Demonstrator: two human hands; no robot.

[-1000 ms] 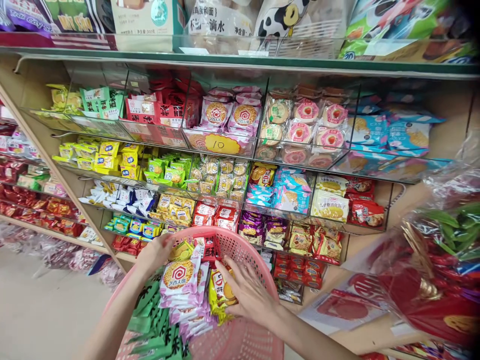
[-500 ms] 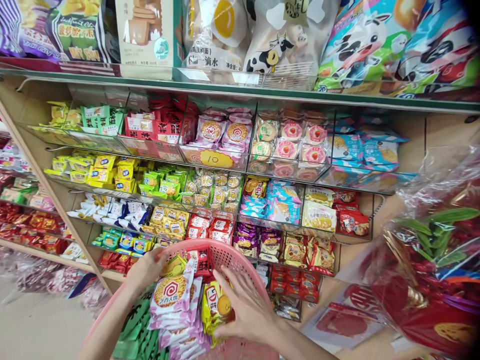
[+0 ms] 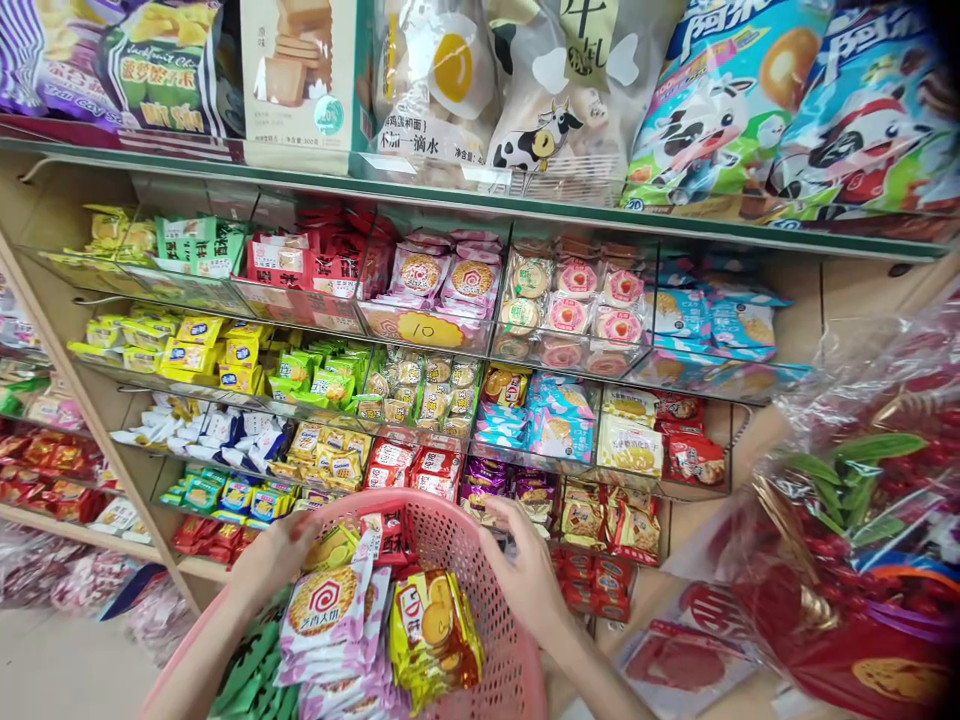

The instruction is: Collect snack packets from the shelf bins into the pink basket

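A pink perforated plastic basket (image 3: 504, 655) fills the lower middle, holding wrapped snacks. My left hand (image 3: 279, 550) is closed on its far left rim, the fingertips partly hidden. At the right rim my right hand (image 3: 525, 575) is open, fingers stretched forward and thumb apart, with nothing in it; whether it touches the rim I cannot tell. Inside lie white-and-pink round-biscuit packets (image 3: 326, 600), a stack of yellow biscuit packets (image 3: 433, 630), dark green packets (image 3: 251, 660), a red packet (image 3: 388, 537) and a yellow-green packet (image 3: 331, 547).
Tiered clear shelf bins (image 3: 420, 325) of small wrapped snacks stand ahead. Larger snack bags (image 3: 536, 100) and a biscuit box (image 3: 300, 70) line the glass shelf above. At right sits a red plastic-wrapped bundle with green leaves (image 3: 847, 600). More packets (image 3: 60, 450) lie on shelves at left.
My right hand has moved off the yellow biscuit packets, up and right to the basket's right rim. The left hand stays at the rim. The view has shifted slightly.
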